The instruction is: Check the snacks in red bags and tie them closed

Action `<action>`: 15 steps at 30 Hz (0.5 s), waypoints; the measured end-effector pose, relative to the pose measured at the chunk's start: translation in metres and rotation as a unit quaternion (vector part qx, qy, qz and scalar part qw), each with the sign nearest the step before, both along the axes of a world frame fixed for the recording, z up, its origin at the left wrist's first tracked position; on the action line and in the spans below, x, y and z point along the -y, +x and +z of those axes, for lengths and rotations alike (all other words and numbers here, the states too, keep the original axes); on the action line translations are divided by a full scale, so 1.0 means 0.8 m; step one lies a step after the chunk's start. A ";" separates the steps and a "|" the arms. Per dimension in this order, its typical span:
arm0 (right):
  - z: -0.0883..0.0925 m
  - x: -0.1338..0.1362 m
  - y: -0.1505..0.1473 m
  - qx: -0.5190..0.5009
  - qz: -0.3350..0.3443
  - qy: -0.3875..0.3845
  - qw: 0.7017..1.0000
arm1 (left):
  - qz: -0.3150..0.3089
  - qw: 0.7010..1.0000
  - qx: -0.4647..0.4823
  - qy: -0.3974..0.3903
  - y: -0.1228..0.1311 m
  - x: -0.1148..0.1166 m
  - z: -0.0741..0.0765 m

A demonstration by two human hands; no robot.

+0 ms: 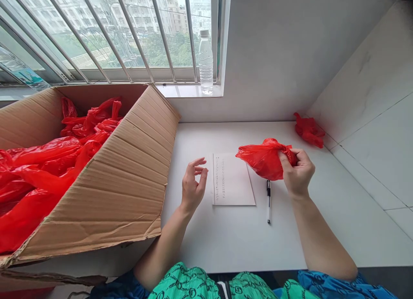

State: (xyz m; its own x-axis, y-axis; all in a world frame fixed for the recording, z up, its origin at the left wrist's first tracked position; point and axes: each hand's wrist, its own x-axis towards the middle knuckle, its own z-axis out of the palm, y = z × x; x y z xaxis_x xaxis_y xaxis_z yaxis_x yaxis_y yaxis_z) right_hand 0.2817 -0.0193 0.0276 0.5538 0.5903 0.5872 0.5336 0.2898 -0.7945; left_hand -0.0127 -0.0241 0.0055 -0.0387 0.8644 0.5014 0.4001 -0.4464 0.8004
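Note:
My right hand (297,172) is closed on a crumpled red plastic bag (263,158), held just above the white table (232,238) over the top right corner of a sheet of paper (232,178). My left hand (192,183) hovers empty to the left of that sheet, fingers loosely curled and apart. A pen (268,201) lies on the table beside the paper, below the bag.
A large open cardboard box (129,178) full of red plastic bags (48,165) fills the left side. Another crumpled red bag (309,130) lies in the far right corner against the wall. A clear water bottle (205,63) stands on the window sill.

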 end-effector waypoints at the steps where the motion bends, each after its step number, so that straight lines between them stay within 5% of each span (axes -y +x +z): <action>1: 0.000 0.000 0.000 0.001 -0.001 0.001 1.000 | 0.000 1.000 0.000 0.000 0.000 0.000 0.000; 15: -0.001 0.000 0.000 0.003 -0.003 -0.007 1.000 | 0.003 1.000 -0.013 0.001 -0.001 0.000 -0.001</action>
State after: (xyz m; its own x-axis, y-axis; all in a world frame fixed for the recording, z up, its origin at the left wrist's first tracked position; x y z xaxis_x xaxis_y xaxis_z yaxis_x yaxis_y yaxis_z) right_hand 0.2815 -0.0190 0.0270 0.5538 0.5954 0.5820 0.5401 0.2751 -0.7953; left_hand -0.0137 -0.0240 0.0043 -0.0314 0.8636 0.5032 0.4230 -0.4447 0.7895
